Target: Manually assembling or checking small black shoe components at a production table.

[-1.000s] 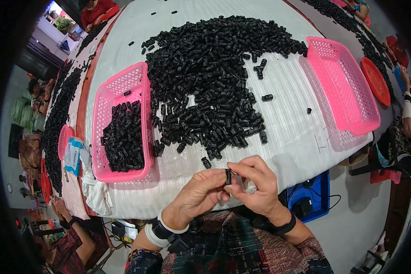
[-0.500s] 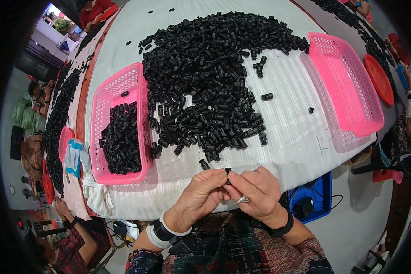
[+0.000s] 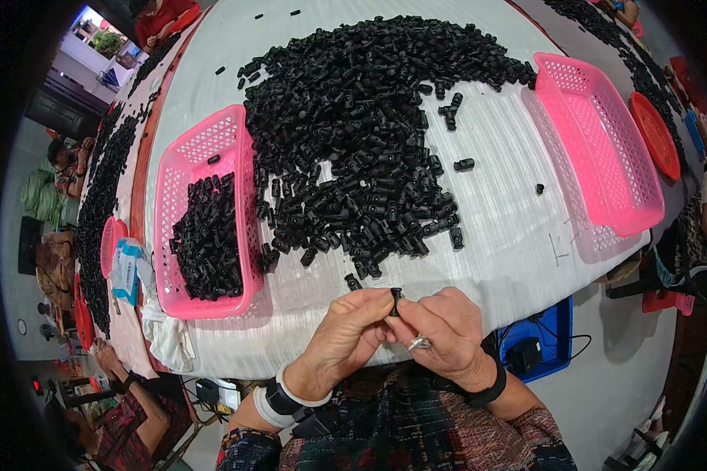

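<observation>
At the near edge of the table, my left hand (image 3: pixel 338 339) and my right hand (image 3: pixel 449 336) meet fingertip to fingertip. Both are closed in a pinch on one small black plastic cord lock (image 3: pixel 396 302), held upright. The fingers partly cover it, most of all at its lower end. Just beyond lies a loose cord lock (image 3: pixel 353 282) on the cloth. A large heap of the same black pieces (image 3: pixel 346 133) spreads across the middle of the table.
Left of the heap stands a pink basket (image 3: pixel 167 228) partly filled with black pieces. A second pink basket (image 3: pixel 562 118) stands at the right, beside a red tray (image 3: pixel 653 135). A white cloth (image 3: pixel 165 336) hangs at the left edge. Other people work at neighbouring tables.
More of the cord lock shows between my fingertips, and my right fingers sit slightly lower on it. The view has shifted a little; the baskets and heap are unchanged.
</observation>
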`<state>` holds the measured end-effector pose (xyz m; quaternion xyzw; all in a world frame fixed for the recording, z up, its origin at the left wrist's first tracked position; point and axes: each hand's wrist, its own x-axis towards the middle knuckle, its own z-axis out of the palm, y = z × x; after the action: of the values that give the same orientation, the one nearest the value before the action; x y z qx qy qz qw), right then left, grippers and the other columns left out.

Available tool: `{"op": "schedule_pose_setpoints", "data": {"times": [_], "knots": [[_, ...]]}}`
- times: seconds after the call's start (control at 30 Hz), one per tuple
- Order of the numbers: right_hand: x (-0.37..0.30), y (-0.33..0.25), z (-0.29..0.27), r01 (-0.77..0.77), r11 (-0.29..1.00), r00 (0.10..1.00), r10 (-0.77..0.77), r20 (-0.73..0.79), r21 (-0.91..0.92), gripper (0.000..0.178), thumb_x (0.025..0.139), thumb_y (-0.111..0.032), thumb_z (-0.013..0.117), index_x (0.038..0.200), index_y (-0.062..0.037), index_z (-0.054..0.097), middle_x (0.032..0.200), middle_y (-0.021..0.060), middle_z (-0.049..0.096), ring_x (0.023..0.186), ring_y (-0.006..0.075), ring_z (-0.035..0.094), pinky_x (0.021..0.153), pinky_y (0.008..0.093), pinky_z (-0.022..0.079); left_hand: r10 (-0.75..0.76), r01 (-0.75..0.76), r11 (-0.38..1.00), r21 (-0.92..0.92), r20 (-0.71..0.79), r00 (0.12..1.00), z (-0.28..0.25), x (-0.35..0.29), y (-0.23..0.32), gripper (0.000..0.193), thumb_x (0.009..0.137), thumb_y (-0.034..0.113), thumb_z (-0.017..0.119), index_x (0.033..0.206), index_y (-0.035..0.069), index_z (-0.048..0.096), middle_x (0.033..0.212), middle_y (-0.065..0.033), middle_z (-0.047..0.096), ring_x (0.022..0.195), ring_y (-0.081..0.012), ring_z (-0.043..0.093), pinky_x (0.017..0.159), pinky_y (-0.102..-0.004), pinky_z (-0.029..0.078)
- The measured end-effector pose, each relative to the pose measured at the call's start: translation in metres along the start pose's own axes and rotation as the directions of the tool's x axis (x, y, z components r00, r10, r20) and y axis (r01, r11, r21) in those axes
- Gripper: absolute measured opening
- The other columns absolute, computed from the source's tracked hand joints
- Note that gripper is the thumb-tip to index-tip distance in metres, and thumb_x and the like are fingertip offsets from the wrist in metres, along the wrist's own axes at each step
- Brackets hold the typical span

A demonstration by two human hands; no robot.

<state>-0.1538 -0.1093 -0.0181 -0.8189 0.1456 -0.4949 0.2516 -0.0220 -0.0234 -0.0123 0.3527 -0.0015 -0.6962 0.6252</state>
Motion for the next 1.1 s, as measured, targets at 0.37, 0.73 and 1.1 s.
{"op": "schedule_pose_setpoints", "data": {"times": [0.37,0.73,1.1], "knots": [[0.010,0.003,-0.011,-0.588,0.715,0.799,0.442,0.409,0.377,0.023,0.088,-0.017,0.049,0.078,0.0030,0.054,0.068,0.0093,0.051,0.061,0.0163,0.048,0.056,0.0262,0.039,-0.053,0.051,0.995,0.082,0.022,0.998,0.007,-0.010,0.015,0.017,0.086,0.010,0.055,0.094,-0.005,0.058,0.080,-0.0093,0.060,0.066,-0.0138,0.057,0.058,-0.0247,0.048],[0.004,0.007,-0.004,-0.545,0.761,0.823,0.408,0.395,0.351,0.022,0.088,-0.016,0.053,0.075,0.0014,0.056,0.064,0.0090,0.052,0.054,0.0195,0.053,0.048,0.0286,0.041,-0.055,0.054,0.993,0.102,0.005,0.998,0.004,-0.010,0.012,0.017,0.086,0.010,0.057,0.094,-0.005,0.058,0.079,-0.0094,0.060,0.065,-0.0139,0.057,0.057,-0.0250,0.048],[0.004,0.008,-0.001,-0.528,0.800,0.829,0.412,0.378,0.285,0.019,0.085,-0.016,0.056,0.073,-0.0012,0.056,0.063,0.0093,0.053,0.054,0.0220,0.054,0.048,0.0301,0.042,-0.030,0.031,0.997,0.077,-0.014,0.999,-0.002,-0.009,0.012,0.015,0.085,0.007,0.057,0.093,-0.005,0.058,0.078,-0.0107,0.061,0.064,-0.0143,0.058,0.056,-0.0256,0.051]]}}
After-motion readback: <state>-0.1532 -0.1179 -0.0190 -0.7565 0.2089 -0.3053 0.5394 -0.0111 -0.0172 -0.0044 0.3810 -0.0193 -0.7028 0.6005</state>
